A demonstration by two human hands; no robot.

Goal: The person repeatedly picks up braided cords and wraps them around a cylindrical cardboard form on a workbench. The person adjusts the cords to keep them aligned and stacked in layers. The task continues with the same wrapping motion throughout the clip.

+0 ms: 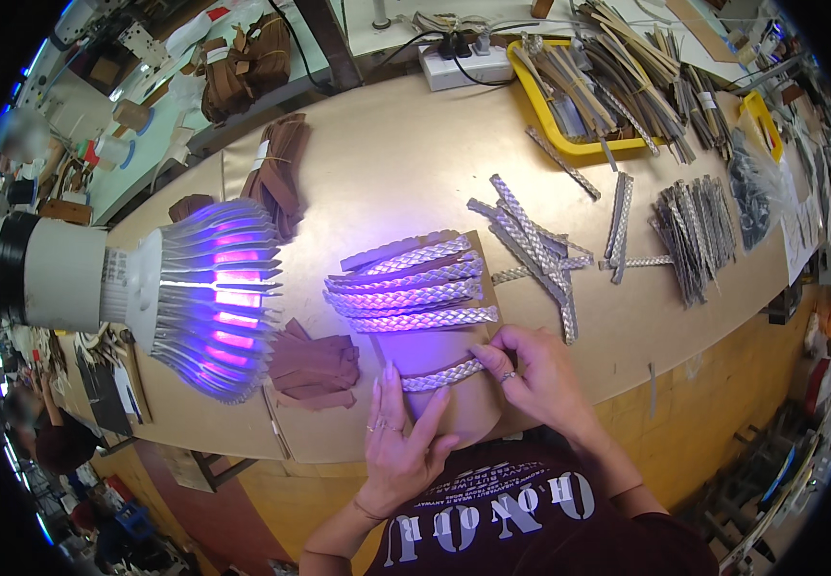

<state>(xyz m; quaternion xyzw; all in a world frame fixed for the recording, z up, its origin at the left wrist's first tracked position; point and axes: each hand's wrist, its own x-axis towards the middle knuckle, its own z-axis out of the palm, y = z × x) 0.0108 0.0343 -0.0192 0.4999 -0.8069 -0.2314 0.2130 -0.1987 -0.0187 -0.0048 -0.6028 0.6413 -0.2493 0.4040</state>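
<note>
Ok so I've got the braided strip lying left-to-right by the near edge of the table, right hand pinching its right end, left hand spread loosely, fingertips against its left part.

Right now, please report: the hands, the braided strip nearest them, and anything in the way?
Left hand at left end of the braided strip, right hand at right end. Strip apart from upper strips. No object across it; lit lamp off left.

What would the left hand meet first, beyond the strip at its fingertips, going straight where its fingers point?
Probably the grouped row's nearest braided strip, just ahead of the left hand; depth is unclear.
</note>
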